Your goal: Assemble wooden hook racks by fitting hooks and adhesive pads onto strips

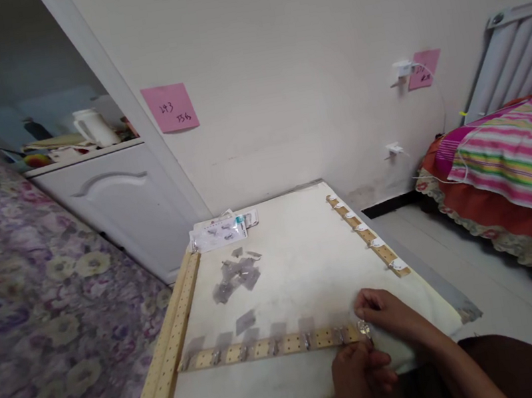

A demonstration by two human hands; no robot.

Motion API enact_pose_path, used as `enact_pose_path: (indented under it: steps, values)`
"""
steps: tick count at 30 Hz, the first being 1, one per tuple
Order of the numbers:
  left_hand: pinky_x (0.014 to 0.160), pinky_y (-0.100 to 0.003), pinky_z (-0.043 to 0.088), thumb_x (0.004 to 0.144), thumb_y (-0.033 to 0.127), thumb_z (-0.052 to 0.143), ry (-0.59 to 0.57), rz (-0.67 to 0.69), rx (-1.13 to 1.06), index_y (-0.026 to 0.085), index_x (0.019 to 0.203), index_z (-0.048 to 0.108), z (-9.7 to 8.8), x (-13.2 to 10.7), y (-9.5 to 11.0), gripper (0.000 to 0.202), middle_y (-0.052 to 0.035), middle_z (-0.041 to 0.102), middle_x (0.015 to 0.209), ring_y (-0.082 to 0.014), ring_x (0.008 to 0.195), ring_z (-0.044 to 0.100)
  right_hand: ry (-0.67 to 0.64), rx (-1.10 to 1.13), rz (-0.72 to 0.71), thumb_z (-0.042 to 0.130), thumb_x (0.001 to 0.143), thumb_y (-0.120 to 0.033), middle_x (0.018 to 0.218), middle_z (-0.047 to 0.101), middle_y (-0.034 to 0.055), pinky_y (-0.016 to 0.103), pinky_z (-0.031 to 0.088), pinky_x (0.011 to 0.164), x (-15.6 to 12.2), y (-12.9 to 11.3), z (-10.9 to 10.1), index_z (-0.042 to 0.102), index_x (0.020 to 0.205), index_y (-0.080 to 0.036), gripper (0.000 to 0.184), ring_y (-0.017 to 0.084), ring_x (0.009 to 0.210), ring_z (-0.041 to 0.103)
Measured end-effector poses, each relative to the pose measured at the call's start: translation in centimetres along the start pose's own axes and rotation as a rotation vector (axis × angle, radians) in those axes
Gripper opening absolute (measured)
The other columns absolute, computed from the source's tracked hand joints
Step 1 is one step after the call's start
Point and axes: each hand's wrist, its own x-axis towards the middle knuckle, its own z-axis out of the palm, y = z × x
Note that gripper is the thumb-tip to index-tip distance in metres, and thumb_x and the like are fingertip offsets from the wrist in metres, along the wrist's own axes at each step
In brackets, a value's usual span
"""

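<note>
My left hand is at the right end of a narrow, perforated wooden strip, its fingers closed around the lower end of a small shiny metal piece. Just above, my right hand has its thumb and forefinger pinched together beside that piece. Anything between those fingertips is too small to make out. Along the strip sit several small metal clips, with greyish see-through plastic squares behind them. One loose plastic square lies above the strip.
A heap of grey plastic squares lies on the pale tabletop. Packaged cards are at the back left. Long perforated wooden bars line the left edge. Another strip with white round tags lies right. A bed stands beyond.
</note>
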Motion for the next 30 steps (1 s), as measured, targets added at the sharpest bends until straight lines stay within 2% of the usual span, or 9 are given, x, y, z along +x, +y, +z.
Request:
enact_pose_path:
  steps: [4, 9, 14, 22, 30]
  values:
    - [0.038, -0.02, 0.033, 0.073, 0.032, 0.057, 0.015, 0.028, -0.008, 0.013, 0.081, 0.052, -0.12, 0.21, -0.41, 0.022, -0.0039, 0.066, 0.06, -0.01, 0.038, 0.056, 0.046, -0.014, 0.014, 0.055, 0.074, -0.024, 0.061, 0.047, -0.0045, 0.021, 0.033, 0.053, 0.04, -0.22, 0.17, 0.052, 0.068, -0.016, 0.01, 0.009, 0.057, 0.042]
    - [0.038, -0.019, 0.034, 0.075, 0.031, 0.055, 0.034, 0.037, 0.027, 0.013, 0.081, 0.052, -0.16, 0.2, -0.32, 0.02, -0.0036, 0.066, 0.061, -0.0099, 0.039, 0.057, 0.019, 0.067, 0.086, 0.051, 0.075, -0.024, 0.055, 0.041, -0.0081, 0.019, 0.029, 0.041, 0.05, 0.04, 0.59, 0.049, 0.07, -0.018, 0.008, 0.006, 0.042, 0.039]
    - [0.037, -0.02, 0.034, 0.079, 0.028, 0.05, 0.065, 0.028, 0.095, 0.013, 0.079, 0.052, 0.03, 0.29, -0.12, 0.016, -0.0036, 0.066, 0.061, -0.0097, 0.038, 0.057, 0.05, 0.019, 0.066, 0.05, 0.074, -0.021, 0.055, 0.044, -0.0085, 0.018, 0.031, 0.04, 0.02, 0.47, 0.82, 0.05, 0.073, -0.019, 0.002, 0.006, 0.041, 0.042]
    - [0.037, -0.02, 0.033, 0.083, 0.027, 0.044, 0.123, 0.012, 0.136, 0.014, 0.078, 0.051, 0.52, 0.12, 0.03, 0.015, -0.0022, 0.064, 0.057, -0.01, 0.036, 0.056, 0.073, 0.006, 0.073, 0.048, 0.076, -0.022, 0.054, 0.042, -0.0094, 0.018, 0.031, 0.039, -0.03, 0.39, 0.86, 0.051, 0.076, -0.019, 0.004, 0.006, 0.039, 0.042]
    - [0.037, -0.02, 0.03, 0.078, 0.032, 0.052, 0.124, 0.008, 0.115, 0.016, 0.076, 0.053, 0.3, 0.29, -0.2, 0.017, -0.0018, 0.065, 0.055, -0.0097, 0.034, 0.053, 0.054, -0.011, 0.074, 0.049, 0.075, -0.023, 0.056, 0.044, -0.0084, 0.018, 0.033, 0.041, -0.23, -0.24, 0.75, 0.052, 0.078, -0.018, 0.006, 0.006, 0.041, 0.043]
